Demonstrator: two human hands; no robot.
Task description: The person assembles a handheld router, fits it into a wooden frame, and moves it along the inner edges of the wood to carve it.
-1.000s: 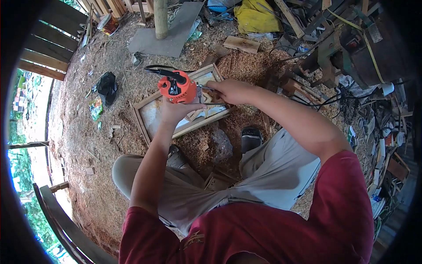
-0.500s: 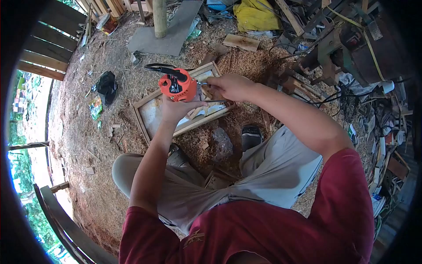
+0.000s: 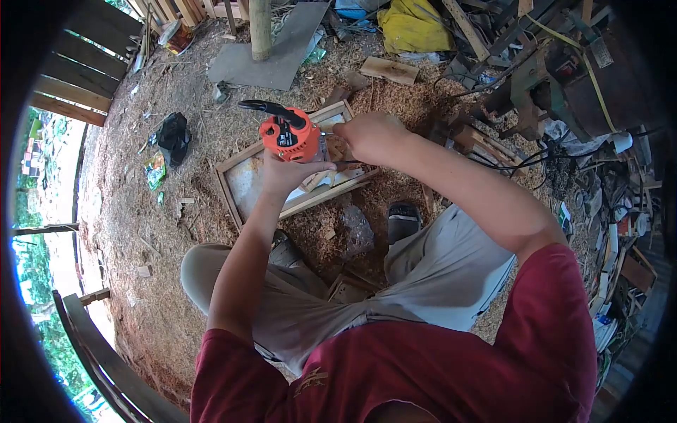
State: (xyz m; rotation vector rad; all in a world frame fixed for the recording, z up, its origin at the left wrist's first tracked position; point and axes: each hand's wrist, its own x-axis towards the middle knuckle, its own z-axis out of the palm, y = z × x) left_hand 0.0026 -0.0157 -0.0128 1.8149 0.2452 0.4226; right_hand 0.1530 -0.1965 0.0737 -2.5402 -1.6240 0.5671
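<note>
An orange trim router (image 3: 293, 138) with a black cord at its top is gripped low on its body by my left hand (image 3: 283, 173), thumb stretched to the right. My right hand (image 3: 374, 141) is closed at the router's right side, fingers around a small metal piece (image 3: 327, 133); I cannot tell what it is. A thin dark rod (image 3: 350, 163) runs between my left thumb and the underside of my right hand. Beneath both hands lies a wood-framed panel (image 3: 227, 164) with a pale surface, wood pieces resting on it.
Shavings cover the ground. A wood block (image 3: 389, 70), a grey board (image 3: 236, 67) around a post (image 3: 259, 32) and a yellow cloth (image 3: 415, 28) lie ahead. Machinery (image 3: 564, 92) with cables stands right. A black bag (image 3: 173, 139) lies left, and a clear plastic bag (image 3: 355, 229) between my feet.
The router has tilted and shifted slightly right in view, its cord end swinging with it. My right hand has turned a little, its knuckles now higher. Both hands keep their places at the router.
</note>
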